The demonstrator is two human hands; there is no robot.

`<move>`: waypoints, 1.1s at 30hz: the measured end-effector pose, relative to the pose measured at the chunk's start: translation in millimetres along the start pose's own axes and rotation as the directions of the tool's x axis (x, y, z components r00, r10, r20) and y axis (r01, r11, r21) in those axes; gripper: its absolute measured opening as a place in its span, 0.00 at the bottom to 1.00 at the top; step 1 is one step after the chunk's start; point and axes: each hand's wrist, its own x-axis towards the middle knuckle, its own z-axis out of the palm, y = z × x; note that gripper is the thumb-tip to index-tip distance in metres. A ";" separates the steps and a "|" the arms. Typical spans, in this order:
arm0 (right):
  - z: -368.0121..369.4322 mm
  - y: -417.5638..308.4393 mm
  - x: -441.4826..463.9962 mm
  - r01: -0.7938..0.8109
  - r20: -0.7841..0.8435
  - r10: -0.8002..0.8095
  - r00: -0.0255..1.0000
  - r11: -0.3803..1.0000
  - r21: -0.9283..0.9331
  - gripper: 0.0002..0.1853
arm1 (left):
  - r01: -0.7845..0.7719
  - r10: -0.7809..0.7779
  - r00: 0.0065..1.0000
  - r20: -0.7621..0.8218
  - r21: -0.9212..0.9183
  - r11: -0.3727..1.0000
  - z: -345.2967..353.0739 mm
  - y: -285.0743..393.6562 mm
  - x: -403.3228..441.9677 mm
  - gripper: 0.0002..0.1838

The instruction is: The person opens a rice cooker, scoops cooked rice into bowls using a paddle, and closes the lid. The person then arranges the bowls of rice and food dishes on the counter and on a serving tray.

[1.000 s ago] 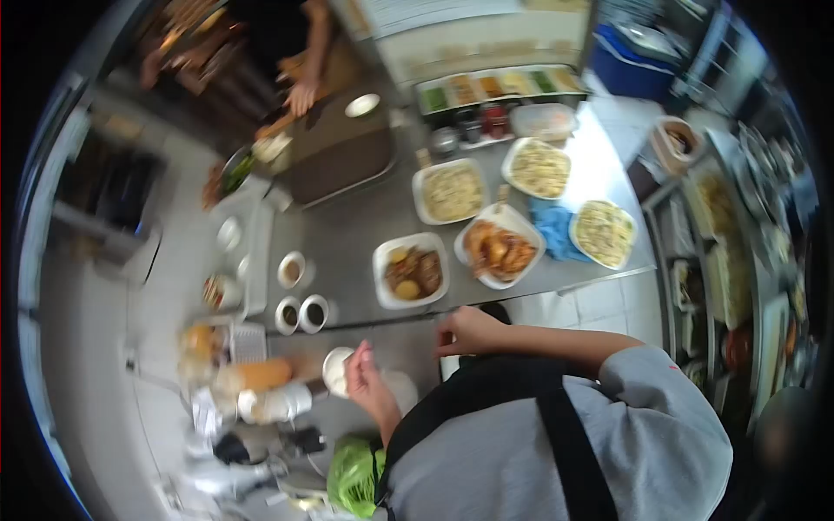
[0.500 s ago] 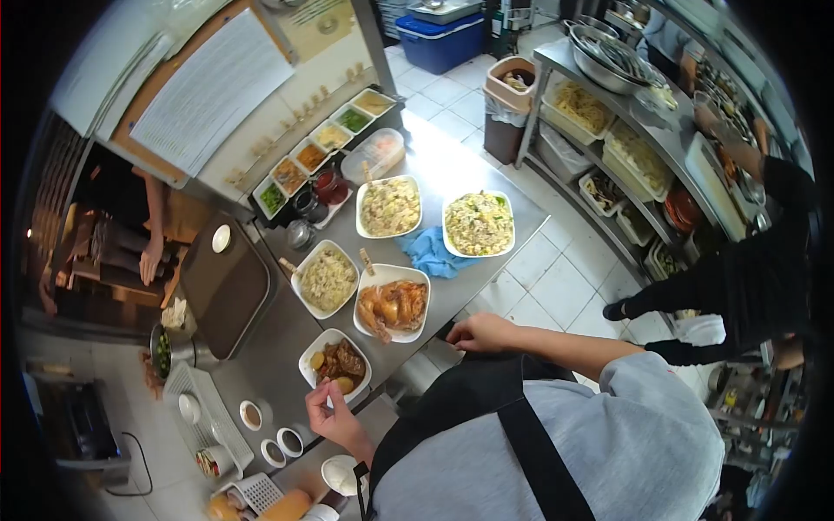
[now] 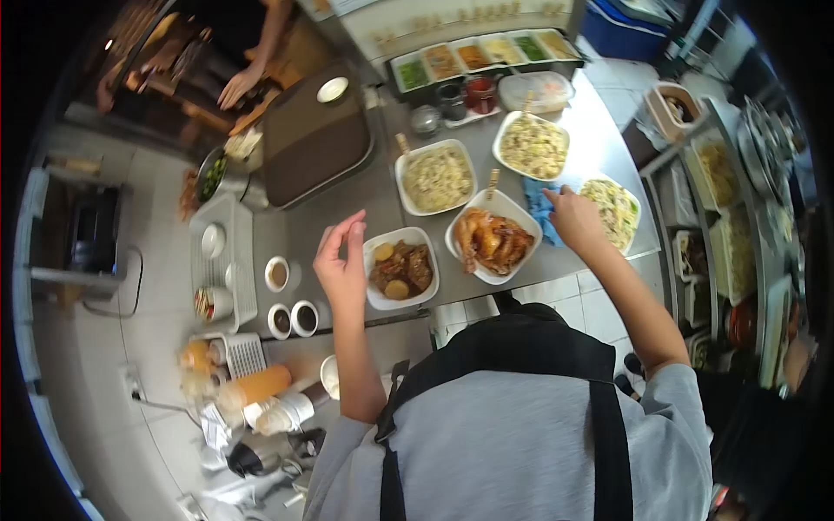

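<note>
My left hand is raised over the counter, just left of a white bowl of dark meat stew with potato pieces. Its fingers are loosely curled, the thumb and index tips close together, and nothing shows between them. My right hand reaches forward with fingers stretched out at the edge of a crumpled blue cloth; whether they press on it I cannot tell. Beside it are a bowl of roast chicken with a wooden clip and a bowl of rice with greens, partly behind my right hand.
Two more clipped rice bowls stand further back, before a topping rack. Left are a brown tray, small sauce cups and a white basket. Another person's hand is beyond the tray. Shelving stands right.
My view has turned, shifting the counter rightward. My left hand has risen from over the stew bowl to its left side. My right hand has moved from the counter's edge to the blue cloth.
</note>
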 end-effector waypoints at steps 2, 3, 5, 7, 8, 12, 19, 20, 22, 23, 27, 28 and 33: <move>2.0 1.8 14.4 0.056 0.066 -0.050 0.997 0.993 -0.103 0.13 | 0.027 -0.027 0.998 -0.051 -0.005 1.000 -4.9 2.6 -5.9 0.08; 11.4 6.9 20.7 0.106 0.130 -0.083 0.988 0.977 -0.183 0.11 | 0.036 -0.037 0.997 -0.074 -0.011 0.999 -7.5 3.4 -9.0 0.08; 36.9 15.4 33.6 0.211 0.250 -0.130 0.959 0.920 -0.332 0.07 | 0.011 -0.009 0.999 -0.048 0.032 0.999 -14.2 -11.0 -17.1 0.09; 44.4 12.8 42.3 0.259 0.194 -0.204 0.960 0.909 -0.326 0.05 | 0.043 -0.040 0.998 -0.044 0.065 0.997 -18.5 -23.0 -17.8 0.10; 46.7 12.6 45.5 0.283 0.166 -0.240 0.956 0.903 -0.324 0.05 | 0.061 -0.059 0.998 -0.028 0.068 0.996 -20.8 -30.3 -14.0 0.10; 46.2 32.7 51.0 0.310 0.226 -0.255 0.940 0.916 -0.255 0.06 | 0.135 -0.136 0.991 0.007 0.111 0.985 -12.5 -59.2 12.4 0.09; 20.6 29.3 29.1 0.277 0.243 -0.255 0.936 0.959 -0.057 0.09 | 0.186 -0.315 0.933 0.171 0.521 0.833 34.5 -157.0 60.7 0.25; 24.1 20.7 29.1 0.272 0.238 -0.264 0.935 0.962 -0.001 0.10 | 0.162 -0.316 0.932 0.176 0.577 0.800 39.8 -160.5 66.7 0.27; 27.2 4.5 34.1 0.254 0.243 -0.270 0.932 0.963 0.093 0.10 | 0.134 -0.325 0.929 0.179 0.656 0.743 39.9 -162.4 80.9 0.30; 28.9 -2.0 37.0 0.246 0.248 -0.270 0.930 0.961 0.122 0.10 | 0.123 -0.326 0.929 0.178 0.679 0.723 40.8 -163.3 88.6 0.32; 34.6 -15.9 39.9 0.209 0.276 -0.264 0.924 0.954 0.213 0.10 | 0.046 -0.264 0.952 0.157 0.779 0.626 50.8 -183.6 114.4 0.36; 35.6 -17.9 40.5 0.199 0.281 -0.262 0.923 0.952 0.234 0.10 | 0.049 -0.296 0.939 0.174 0.784 0.619 49.8 -188.8 118.9 0.36; 40.1 -26.7 40.1 0.134 0.309 -0.251 0.917 0.926 0.353 0.11 | 0.044 -0.413 0.873 0.259 0.801 0.597 49.9 -185.6 133.7 0.39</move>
